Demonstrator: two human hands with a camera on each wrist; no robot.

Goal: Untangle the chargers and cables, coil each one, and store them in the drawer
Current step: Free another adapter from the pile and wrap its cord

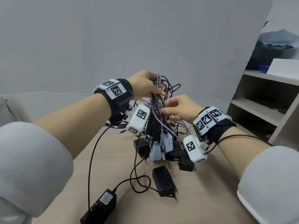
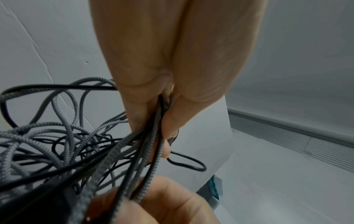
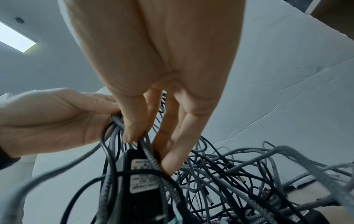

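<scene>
A tangle of grey braided and black cables (image 1: 161,107) is lifted above the tan table (image 1: 210,191). My left hand (image 1: 145,85) grips the top of the cable bundle (image 2: 153,136) between thumb and fingers. Lower down, my right hand (image 1: 179,109) reaches into the strands, its fingers (image 3: 172,151) threaded among the cables beside a black charger with a white label (image 3: 141,178). Several white and black chargers (image 1: 163,146) hang or rest under the tangle. Two black power adapters (image 1: 163,180) (image 1: 100,206) lie nearer me on the table. No drawer shows.
An open shelf unit (image 1: 265,101) stands at the right, with a white box (image 1: 284,67) on its top board. A grey wall (image 1: 113,38) rises behind the table. Thin black wires run from my wrist cameras across the table.
</scene>
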